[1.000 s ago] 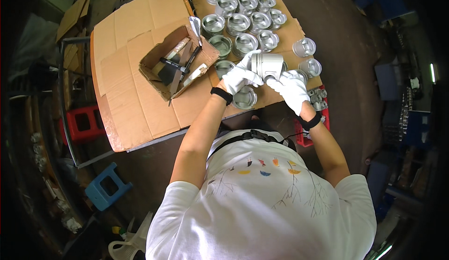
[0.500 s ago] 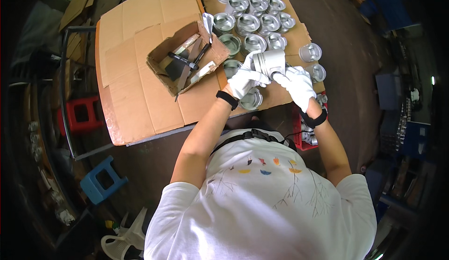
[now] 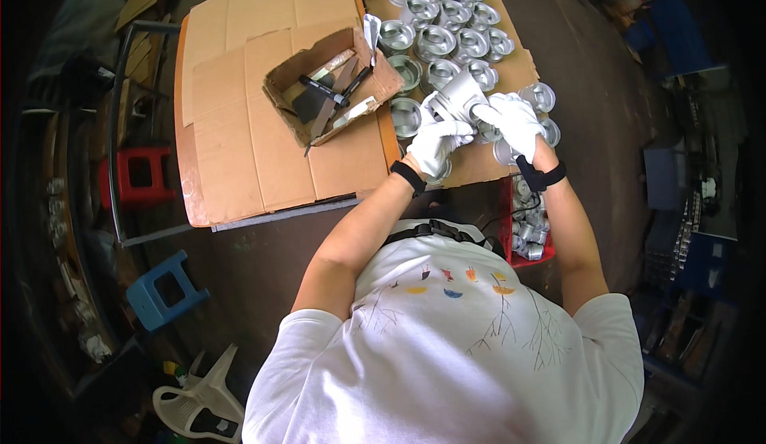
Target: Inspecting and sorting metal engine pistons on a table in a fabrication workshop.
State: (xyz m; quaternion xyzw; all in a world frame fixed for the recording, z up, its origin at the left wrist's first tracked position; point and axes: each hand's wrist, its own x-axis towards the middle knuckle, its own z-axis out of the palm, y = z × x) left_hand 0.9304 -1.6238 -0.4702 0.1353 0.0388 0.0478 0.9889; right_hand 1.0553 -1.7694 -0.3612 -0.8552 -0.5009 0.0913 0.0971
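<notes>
Held piston (image 3: 461,95) right of carton (image 3: 388,83), between my hands; looks mid-handling, not set down. Left hand (image 3: 435,144) curled round ringed end; right hand (image 3: 517,125) half-curled against far side, grip unclear. Standing pistons (image 3: 436,43) in rows right of carton; how many handled, can't tell.

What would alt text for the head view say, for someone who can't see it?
A person's left hand and right hand, both white-gloved, hold a silver piston above a cardboard-covered table. Similar pistons stand in rows beyond; an open cardboard box holding black pens sits to the left.
</notes>
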